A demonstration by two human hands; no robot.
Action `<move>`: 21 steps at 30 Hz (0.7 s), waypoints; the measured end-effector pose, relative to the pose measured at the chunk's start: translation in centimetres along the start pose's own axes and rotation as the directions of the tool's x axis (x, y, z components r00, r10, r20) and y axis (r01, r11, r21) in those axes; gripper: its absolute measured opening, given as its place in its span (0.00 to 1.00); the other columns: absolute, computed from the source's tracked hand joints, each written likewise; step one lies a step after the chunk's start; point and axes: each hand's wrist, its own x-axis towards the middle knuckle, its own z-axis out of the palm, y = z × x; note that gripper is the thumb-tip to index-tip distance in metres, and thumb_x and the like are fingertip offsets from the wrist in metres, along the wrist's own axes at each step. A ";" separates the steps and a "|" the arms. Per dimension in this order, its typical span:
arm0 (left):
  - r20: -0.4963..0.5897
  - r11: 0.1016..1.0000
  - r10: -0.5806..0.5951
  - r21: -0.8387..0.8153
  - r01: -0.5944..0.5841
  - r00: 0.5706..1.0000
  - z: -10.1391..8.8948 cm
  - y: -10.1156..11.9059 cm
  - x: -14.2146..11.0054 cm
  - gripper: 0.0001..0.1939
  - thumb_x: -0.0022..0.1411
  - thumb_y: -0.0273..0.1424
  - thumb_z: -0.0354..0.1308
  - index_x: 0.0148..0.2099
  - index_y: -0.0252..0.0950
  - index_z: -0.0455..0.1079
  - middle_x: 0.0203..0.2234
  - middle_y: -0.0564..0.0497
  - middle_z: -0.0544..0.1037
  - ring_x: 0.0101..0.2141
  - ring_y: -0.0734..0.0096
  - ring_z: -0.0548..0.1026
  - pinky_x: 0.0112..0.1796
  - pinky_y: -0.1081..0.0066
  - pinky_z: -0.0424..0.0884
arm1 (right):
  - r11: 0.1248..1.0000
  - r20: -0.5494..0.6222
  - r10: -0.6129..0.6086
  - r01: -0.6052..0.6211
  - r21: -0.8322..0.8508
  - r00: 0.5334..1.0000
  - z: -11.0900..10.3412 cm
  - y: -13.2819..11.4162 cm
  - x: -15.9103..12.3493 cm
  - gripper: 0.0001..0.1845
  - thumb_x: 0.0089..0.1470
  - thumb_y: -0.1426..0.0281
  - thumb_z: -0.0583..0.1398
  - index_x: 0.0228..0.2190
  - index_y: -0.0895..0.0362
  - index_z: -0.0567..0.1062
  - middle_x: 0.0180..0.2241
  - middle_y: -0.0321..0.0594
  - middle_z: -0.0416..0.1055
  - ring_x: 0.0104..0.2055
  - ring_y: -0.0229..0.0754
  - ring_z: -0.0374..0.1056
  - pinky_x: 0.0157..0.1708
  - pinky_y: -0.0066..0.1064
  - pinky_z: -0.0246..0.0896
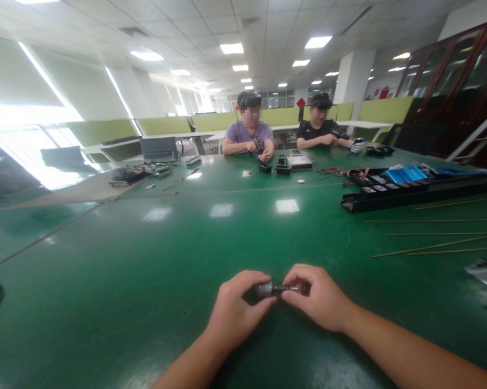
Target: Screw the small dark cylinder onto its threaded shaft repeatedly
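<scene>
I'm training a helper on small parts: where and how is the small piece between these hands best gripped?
Probably by its grey barrel, coming from the left and pinching across its near and far sides, as the left hand does. It lies sideways, the barrel looks thicker than the dark shaft, and the right hand occupies the other end.

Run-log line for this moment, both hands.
left hand: holding grey cylinder | right hand: pinching dark shaft | parts: in line, whether joined unclear | place: over green table
</scene>
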 end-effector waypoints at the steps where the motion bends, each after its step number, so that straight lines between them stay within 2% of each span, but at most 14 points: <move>1: -0.003 1.000 0.000 -0.001 0.000 1.000 0.0 0.0 0.0 0.13 0.53 0.27 0.68 0.42 0.40 0.76 0.36 0.52 0.80 0.38 0.66 0.77 0.41 0.69 0.73 | 1.000 -0.005 0.002 -0.002 -0.002 1.000 0.0 0.0 0.0 0.02 0.49 0.72 0.64 0.28 0.58 0.77 0.24 0.35 0.69 0.26 0.36 0.63 0.27 0.27 0.56; 21: -0.044 1.000 -0.029 -0.002 0.029 0.999 -0.1 -0.1 0.1 0.13 0.53 0.27 0.67 0.43 0.40 0.75 0.37 0.51 0.80 0.38 0.65 0.77 0.43 0.66 0.74 | 1.000 -0.050 -0.003 0.001 -0.027 0.999 0.0 0.2 -0.2 0.01 0.48 0.73 0.64 0.28 0.57 0.77 0.23 0.34 0.68 0.25 0.36 0.63 0.26 0.27 0.57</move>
